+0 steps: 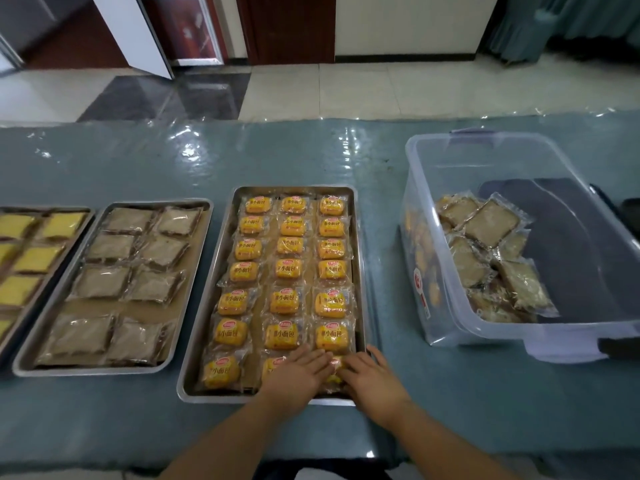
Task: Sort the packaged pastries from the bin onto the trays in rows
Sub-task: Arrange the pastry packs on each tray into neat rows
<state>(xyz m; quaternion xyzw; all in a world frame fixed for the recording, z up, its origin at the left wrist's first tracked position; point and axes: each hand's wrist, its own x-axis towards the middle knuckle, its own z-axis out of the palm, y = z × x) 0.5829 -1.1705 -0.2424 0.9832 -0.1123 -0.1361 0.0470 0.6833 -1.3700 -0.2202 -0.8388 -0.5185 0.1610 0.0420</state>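
Teal table (121,427), tray (207,299) of orange-wrapped pastries (287,268), hands (334,375) pressing 1.

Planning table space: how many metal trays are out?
3: orange-bun tray in the centre, brown-pastry tray to its left, yellow-cake tray cut off at the left edge; more may lie beyond.

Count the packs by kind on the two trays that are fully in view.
Orange bun packs on the tray nearest the bin: 21, two partly covered by the left hand and the right hand
Brown pastry packs on the next tray: 8
Total: 29
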